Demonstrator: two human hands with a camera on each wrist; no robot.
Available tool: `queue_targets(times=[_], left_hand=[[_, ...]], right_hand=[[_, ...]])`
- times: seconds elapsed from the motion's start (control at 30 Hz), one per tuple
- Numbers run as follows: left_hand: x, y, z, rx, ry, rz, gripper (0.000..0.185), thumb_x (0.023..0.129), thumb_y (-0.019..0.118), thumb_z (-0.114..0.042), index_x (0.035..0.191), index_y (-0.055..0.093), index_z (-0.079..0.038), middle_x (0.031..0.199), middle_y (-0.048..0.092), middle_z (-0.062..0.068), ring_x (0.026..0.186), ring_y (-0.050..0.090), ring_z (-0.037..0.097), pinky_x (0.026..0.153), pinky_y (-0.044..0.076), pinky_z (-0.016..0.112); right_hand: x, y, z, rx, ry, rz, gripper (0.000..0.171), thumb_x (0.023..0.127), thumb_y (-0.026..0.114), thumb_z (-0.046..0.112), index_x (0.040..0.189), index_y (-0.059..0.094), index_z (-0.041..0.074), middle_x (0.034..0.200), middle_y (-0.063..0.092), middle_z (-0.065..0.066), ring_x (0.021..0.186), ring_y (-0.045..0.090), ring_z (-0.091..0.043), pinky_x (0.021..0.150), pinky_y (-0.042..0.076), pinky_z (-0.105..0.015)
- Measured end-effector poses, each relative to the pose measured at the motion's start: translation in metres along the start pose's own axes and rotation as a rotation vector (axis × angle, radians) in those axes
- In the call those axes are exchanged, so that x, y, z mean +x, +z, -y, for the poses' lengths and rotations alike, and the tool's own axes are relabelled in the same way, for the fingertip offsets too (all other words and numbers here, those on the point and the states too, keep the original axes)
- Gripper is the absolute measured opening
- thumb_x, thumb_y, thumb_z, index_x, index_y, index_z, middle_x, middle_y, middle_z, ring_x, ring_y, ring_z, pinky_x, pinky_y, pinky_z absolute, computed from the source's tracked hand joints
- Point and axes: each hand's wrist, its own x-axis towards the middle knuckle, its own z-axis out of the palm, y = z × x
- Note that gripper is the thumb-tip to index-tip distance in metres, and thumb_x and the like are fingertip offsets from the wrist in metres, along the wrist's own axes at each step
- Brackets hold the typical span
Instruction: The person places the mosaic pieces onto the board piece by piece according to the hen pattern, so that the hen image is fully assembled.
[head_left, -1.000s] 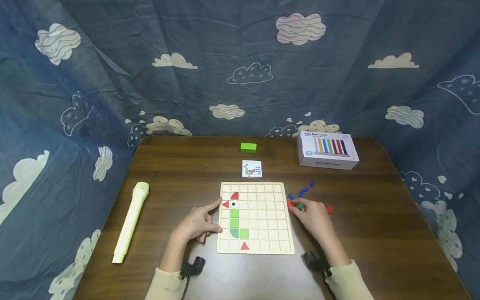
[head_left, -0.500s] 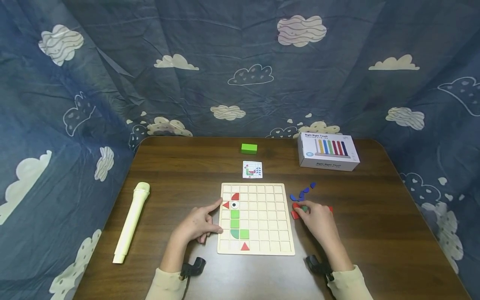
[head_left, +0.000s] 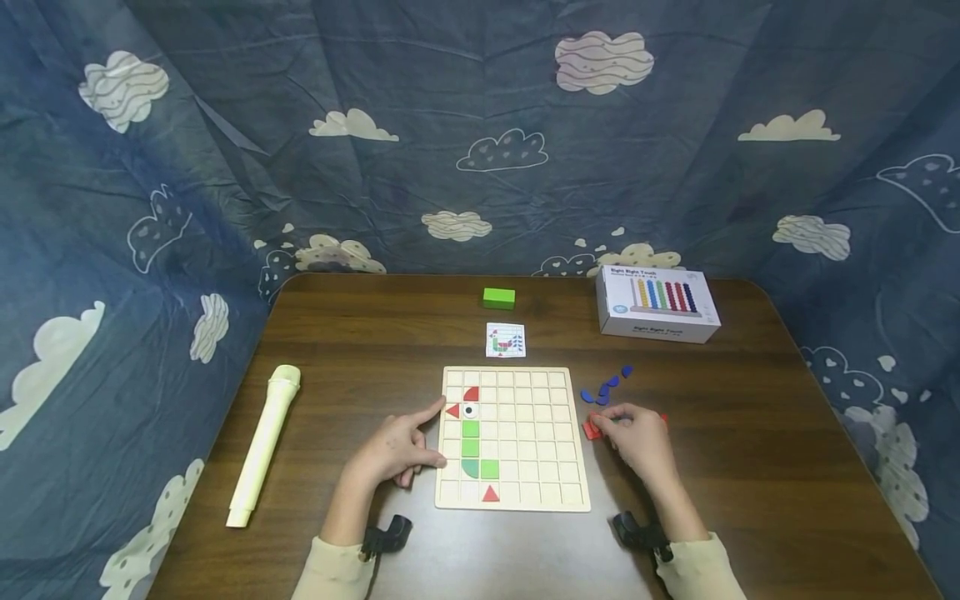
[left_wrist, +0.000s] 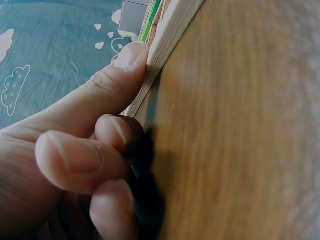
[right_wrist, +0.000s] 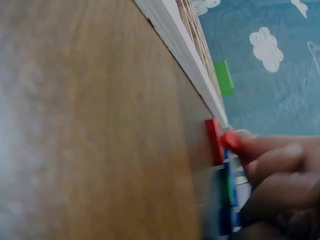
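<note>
Red tile point(head_left: 592, 430): on the table point(head_left: 360, 333), just right of the wooden grid board point(head_left: 525, 442), at the fingertips of the right hand point(head_left: 637, 437), whose curled fingers pinch small pieces there. Blue tiles point(head_left: 606, 385) just beyond. Left hand point(head_left: 393, 450): thumb and forefinger spread against the board's left edge.

I count two hands: left hand point(head_left: 396, 451), right hand point(head_left: 636, 433). One wooden grid board point(head_left: 525, 433) with seven pieces set: three red, three green, one eye tile. One pattern card point(head_left: 505, 340), one green block point(head_left: 498, 297), one abacus box point(head_left: 657, 303), one cream microphone point(head_left: 262, 445). Loose blue pieces point(head_left: 603, 388): about five.
</note>
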Motion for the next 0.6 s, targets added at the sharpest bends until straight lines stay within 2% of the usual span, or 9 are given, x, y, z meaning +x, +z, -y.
queue_targets(times=[0.1,0.2,0.43,0.6], left_hand=[[0.0,0.001,0.0,0.001,-0.001,-0.001,0.098,0.075,0.088,-0.028,0.155,0.034,-0.035,0.056,0.06,0.003,0.035,0.053,0.013,0.035,0.048,0.029],[-0.001,0.001,-0.001,-0.001,-0.001,-0.004,0.098,0.075,0.088,-0.028,0.155,0.034,-0.035,0.057,0.06,0.003,0.035,0.053,0.013,0.035,0.047,0.028],[-0.002,0.001,-0.002,0.002,0.003,-0.007,0.097,0.075,0.088,-0.028,0.156,0.034,-0.034,0.057,0.06,0.004,0.036,0.053,0.013,0.036,0.047,0.028],[-0.002,0.0,-0.002,-0.004,0.02,0.0,0.097,0.075,0.088,-0.026,0.156,0.035,-0.032,0.057,0.06,0.005,0.034,0.053,0.013,0.035,0.047,0.028]], right_hand=[[-0.002,-0.003,0.0,0.224,0.144,0.055,0.035,0.089,0.073,0.031,0.102,0.072,-0.001,0.059,0.056,0.005,0.046,0.043,-0.006,0.04,0.036,-0.02],[-0.004,-0.005,0.004,0.393,0.223,0.065,0.038,0.088,0.075,0.03,0.106,0.07,-0.004,0.059,0.054,0.008,0.045,0.04,-0.003,0.04,0.033,-0.018],[-0.017,0.007,0.021,0.663,0.276,0.103,0.025,0.09,0.075,0.022,0.102,0.07,0.001,0.059,0.052,0.008,0.042,0.033,-0.002,0.038,0.025,-0.016],[-0.026,0.019,0.033,0.754,0.269,0.117,0.015,0.089,0.076,0.018,0.093,0.07,0.004,0.056,0.047,0.007,0.04,0.031,-0.003,0.037,0.023,-0.016]])
